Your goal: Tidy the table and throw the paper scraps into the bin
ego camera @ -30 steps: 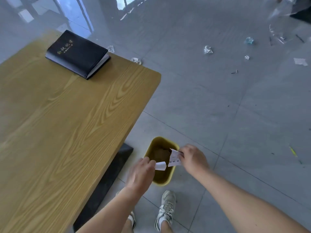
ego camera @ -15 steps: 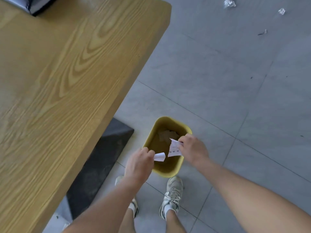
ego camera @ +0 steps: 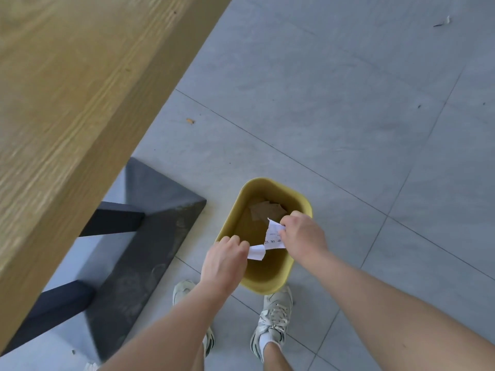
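Bare forearms, white sneakers (ego camera: 273, 319), white socks (ego camera: 268, 341)

The floor (ego camera: 321, 103) is laid in large, matt grey tiles with thin dark joint lines running slantwise. A small orange fleck (ego camera: 190, 121) lies on one tile, and a thin pale sliver of litter (ego camera: 443, 22) lies far off at the upper right. At the left, a dark grey, wedge-shaped base plate (ego camera: 139, 250) lies flat on the tiles, with two black square bars (ego camera: 112, 219) rising from it. Near the bottom edge stand two worn white lace-up trainers (ego camera: 273, 317), the right one with a white sock (ego camera: 269, 341) above it.
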Available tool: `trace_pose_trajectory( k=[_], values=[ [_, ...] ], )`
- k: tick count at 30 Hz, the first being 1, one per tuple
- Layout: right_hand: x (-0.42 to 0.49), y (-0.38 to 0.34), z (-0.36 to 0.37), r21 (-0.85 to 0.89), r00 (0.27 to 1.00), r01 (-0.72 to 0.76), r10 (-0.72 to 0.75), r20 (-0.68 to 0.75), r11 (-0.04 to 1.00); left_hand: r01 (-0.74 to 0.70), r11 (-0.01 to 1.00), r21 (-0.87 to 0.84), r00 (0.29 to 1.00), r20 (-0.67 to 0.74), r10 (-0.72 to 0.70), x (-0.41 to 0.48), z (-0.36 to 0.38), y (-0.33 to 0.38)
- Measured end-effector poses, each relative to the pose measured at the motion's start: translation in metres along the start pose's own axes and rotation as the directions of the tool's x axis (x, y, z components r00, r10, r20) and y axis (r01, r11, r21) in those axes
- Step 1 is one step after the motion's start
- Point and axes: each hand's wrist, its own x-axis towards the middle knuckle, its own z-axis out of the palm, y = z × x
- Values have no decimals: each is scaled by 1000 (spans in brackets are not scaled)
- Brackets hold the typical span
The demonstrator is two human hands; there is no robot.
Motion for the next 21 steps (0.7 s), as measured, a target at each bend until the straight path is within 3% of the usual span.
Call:
trace_pose_trajectory(
  k=[8, 21],
  values=[
    [2, 8, -1, 151, 997, -49, 41, 58, 987, -36, 999, -37, 999, -42, 35, -1, 0, -3],
    [-21, -8, -35, 165, 999, -41, 35, 39, 985, 25, 996, -84, 997, -71, -31, -24, -45, -1]
  ],
)
